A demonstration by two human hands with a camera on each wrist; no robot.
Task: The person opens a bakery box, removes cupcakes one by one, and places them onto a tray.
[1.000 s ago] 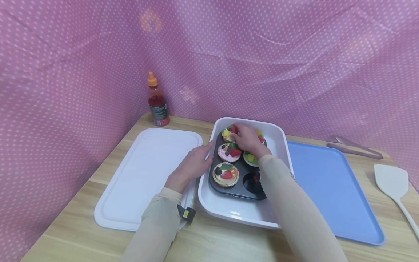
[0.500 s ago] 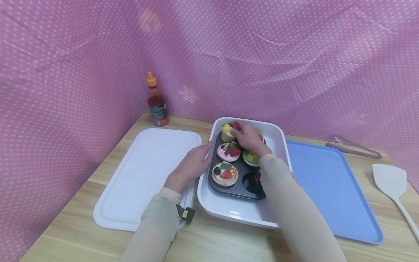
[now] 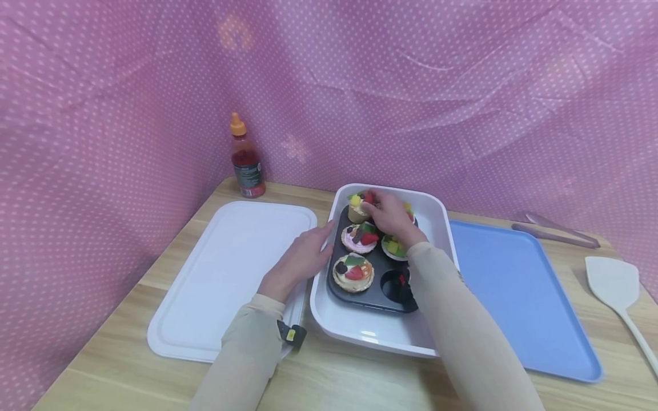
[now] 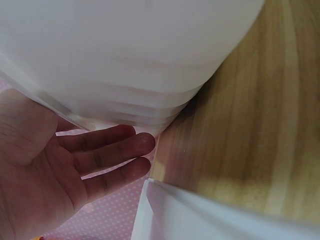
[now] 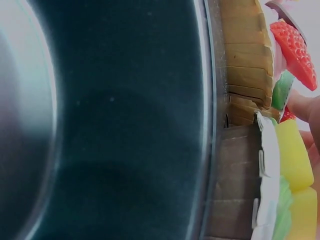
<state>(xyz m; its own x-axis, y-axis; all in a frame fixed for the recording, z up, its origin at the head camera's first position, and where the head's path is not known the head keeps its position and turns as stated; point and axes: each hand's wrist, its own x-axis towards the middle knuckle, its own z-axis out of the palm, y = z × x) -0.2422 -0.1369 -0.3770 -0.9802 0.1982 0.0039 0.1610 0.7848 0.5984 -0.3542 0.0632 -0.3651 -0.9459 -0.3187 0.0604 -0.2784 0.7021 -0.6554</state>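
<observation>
My right hand (image 3: 393, 217) pinches a fruit tart (image 3: 356, 213) at the back left of a dark muffin tin (image 3: 354, 301). This tart stands higher than its neighbours, its side wall showing. Several other fruit tarts sit in the tin, among them a pink-cream tart (image 3: 359, 238) and a white-cream tart (image 3: 353, 274); one front cup shows bare. The tin lies in a white tub (image 3: 354, 334). Against the tub's left wall rests my left hand (image 3: 303, 254), fingers fairly straight. In the right wrist view, tart cases (image 5: 247, 55) rise from the tin, partly covering my right fingers.
A white board (image 3: 231, 279) lies left of the tub, with a sauce bottle (image 3: 249, 165) behind it. To the right are a blue tray (image 3: 514, 297), tongs (image 3: 557, 234) and a white spatula (image 3: 612, 282). A pink dotted curtain (image 3: 360, 103) hangs behind.
The pinched tart has risen a little out of its cup with my right hand, between one second and half a second ago. Since then it holds still. The left hand has stayed put.
</observation>
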